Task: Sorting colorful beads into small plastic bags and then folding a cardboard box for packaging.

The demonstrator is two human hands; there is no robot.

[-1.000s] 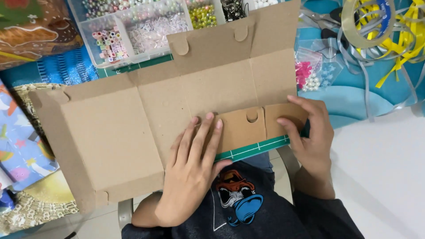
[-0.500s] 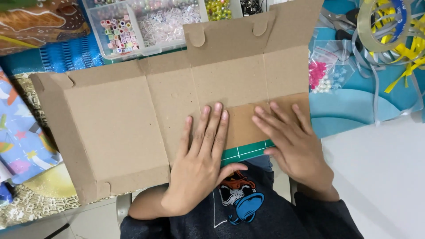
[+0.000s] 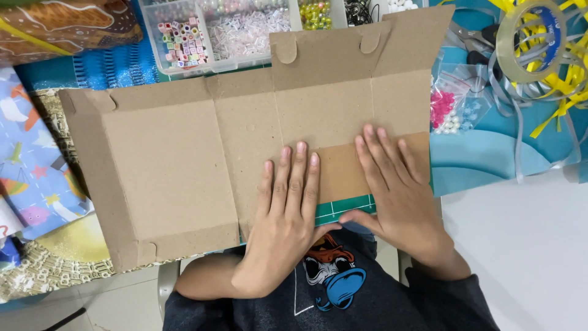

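Flatly, both hands, the left hand point(image 3: 285, 211) and right hand point(image 3: 395, 187), press with spread fingers on a folded flap of the unfolded cardboard box point(image 3: 202, 165), which lies over the green cutting mat point(image 3: 343, 208), bead organizer point(image 3: 214, 30) at twelve o'clock.

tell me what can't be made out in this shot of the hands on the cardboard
- Head view: the green cutting mat lies almost wholly under the flattened cardboard box; only a strip shows.
- The folded flap's crease is covered by the left hand and right hand.
- The bead organiser is cut off by the top edge; its beads are too small to tell apart.
- The tape roll and yellow ribbons run off the right edge.
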